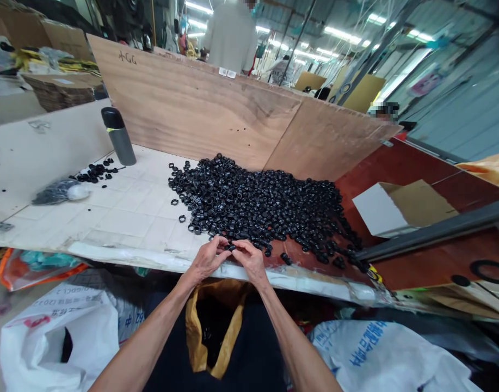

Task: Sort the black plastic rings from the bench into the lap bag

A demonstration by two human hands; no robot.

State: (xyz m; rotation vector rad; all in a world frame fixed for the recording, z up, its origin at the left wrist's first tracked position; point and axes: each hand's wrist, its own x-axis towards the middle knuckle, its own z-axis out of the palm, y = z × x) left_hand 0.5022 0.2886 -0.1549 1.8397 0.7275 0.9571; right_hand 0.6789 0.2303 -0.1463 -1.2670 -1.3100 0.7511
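A large heap of small black plastic rings (257, 201) covers the middle of the workbench (122, 218). My left hand (208, 257) and my right hand (251, 260) meet at the heap's near edge, by the bench's front rim. Both pinch the same small black ring (230, 247) between their fingertips. Below the hands, between my forearms, a yellow-brown bag (210, 326) hangs open with dark pieces inside.
A dark grey flask (118, 136) stands at the back left, beside a small cluster of black rings (96, 171) and a clear bag of parts (61, 191). Plywood boards (200, 103) wall the back. White sacks (57, 332) lie below. A person (232, 35) stands beyond.
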